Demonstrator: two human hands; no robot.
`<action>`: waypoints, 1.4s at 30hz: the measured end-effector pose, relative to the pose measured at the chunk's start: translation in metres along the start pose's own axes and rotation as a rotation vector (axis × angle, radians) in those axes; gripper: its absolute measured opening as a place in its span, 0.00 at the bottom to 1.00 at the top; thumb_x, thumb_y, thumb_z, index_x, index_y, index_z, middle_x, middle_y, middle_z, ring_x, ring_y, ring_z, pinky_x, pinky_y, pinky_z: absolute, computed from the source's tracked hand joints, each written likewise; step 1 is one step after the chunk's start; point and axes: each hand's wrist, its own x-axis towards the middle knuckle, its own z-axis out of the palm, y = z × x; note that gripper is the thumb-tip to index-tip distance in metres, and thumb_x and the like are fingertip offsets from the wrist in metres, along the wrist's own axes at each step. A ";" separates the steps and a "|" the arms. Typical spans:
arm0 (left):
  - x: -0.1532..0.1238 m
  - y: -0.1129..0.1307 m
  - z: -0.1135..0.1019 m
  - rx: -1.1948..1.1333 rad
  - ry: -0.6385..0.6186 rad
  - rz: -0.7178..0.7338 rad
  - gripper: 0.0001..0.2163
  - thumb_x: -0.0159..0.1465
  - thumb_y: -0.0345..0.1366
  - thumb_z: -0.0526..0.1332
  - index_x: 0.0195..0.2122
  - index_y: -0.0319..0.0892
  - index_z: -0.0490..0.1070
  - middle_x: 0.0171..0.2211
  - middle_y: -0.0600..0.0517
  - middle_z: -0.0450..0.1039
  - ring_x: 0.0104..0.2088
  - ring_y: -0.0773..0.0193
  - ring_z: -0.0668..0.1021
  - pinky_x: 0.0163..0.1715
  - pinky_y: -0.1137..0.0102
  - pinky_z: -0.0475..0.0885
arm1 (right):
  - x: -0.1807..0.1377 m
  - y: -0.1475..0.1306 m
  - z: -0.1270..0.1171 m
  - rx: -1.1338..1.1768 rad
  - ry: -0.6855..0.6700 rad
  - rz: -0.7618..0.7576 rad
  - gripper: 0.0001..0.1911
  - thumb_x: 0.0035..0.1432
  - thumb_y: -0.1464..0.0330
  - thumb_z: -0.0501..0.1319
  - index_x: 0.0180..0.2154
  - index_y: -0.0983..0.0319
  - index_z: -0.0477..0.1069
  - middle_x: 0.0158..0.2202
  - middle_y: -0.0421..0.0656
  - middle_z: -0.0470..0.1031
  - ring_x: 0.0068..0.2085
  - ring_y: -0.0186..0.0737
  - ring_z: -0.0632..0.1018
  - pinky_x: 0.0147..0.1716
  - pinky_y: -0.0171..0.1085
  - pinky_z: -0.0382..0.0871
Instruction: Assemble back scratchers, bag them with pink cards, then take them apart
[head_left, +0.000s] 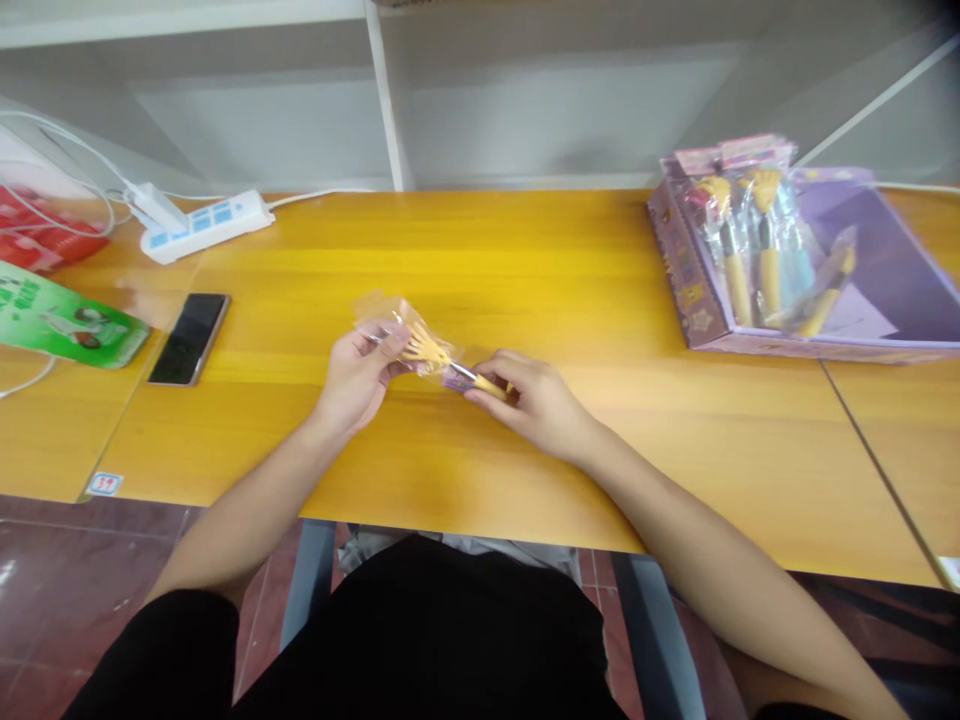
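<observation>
A yellow back scratcher [425, 350] with a hand-shaped head, a short metal shaft and a yellow handle lies across the middle, between my hands, just over the table. Clear plastic packaging surrounds its head. My left hand [361, 375] pinches the packaging at the head end between thumb and fingers. Around the handle end curl the fingers of my right hand [529, 395], hiding part of it. Purple printing shows on the packaging beside the shaft.
On the right, a purple box [814, 348] holds several similar packaged scratchers [766, 235]. A phone [189, 340], a green printed packet [71, 315], a white power strip [210, 228] with cables and a red package [45, 230] lie left on the yellow table [480, 470].
</observation>
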 end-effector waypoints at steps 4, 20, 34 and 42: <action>0.010 0.013 -0.007 -0.075 0.120 0.067 0.15 0.57 0.42 0.82 0.35 0.41 0.80 0.34 0.52 0.82 0.33 0.68 0.83 0.31 0.75 0.80 | 0.001 -0.001 -0.002 0.073 -0.051 0.110 0.15 0.78 0.59 0.58 0.49 0.61 0.80 0.38 0.44 0.82 0.34 0.37 0.79 0.36 0.36 0.70; 0.017 0.012 -0.013 0.051 0.148 0.168 0.17 0.58 0.47 0.81 0.35 0.41 0.80 0.33 0.52 0.81 0.33 0.67 0.83 0.37 0.71 0.83 | -0.001 -0.001 -0.008 -0.145 0.097 -0.007 0.13 0.79 0.64 0.56 0.49 0.61 0.79 0.38 0.47 0.80 0.37 0.41 0.79 0.38 0.39 0.73; 0.018 0.008 -0.011 0.021 0.187 0.176 0.16 0.57 0.44 0.82 0.34 0.41 0.79 0.34 0.53 0.81 0.35 0.68 0.82 0.41 0.73 0.83 | -0.003 -0.002 -0.007 -0.194 0.047 0.014 0.17 0.80 0.61 0.55 0.50 0.60 0.80 0.37 0.46 0.79 0.35 0.42 0.79 0.36 0.40 0.71; 0.020 0.009 -0.014 -0.032 0.175 0.046 0.13 0.62 0.40 0.79 0.32 0.39 0.80 0.33 0.52 0.80 0.33 0.70 0.82 0.36 0.76 0.82 | -0.003 0.000 -0.008 -0.239 0.037 0.002 0.17 0.80 0.61 0.54 0.50 0.62 0.80 0.35 0.46 0.78 0.34 0.40 0.77 0.35 0.39 0.70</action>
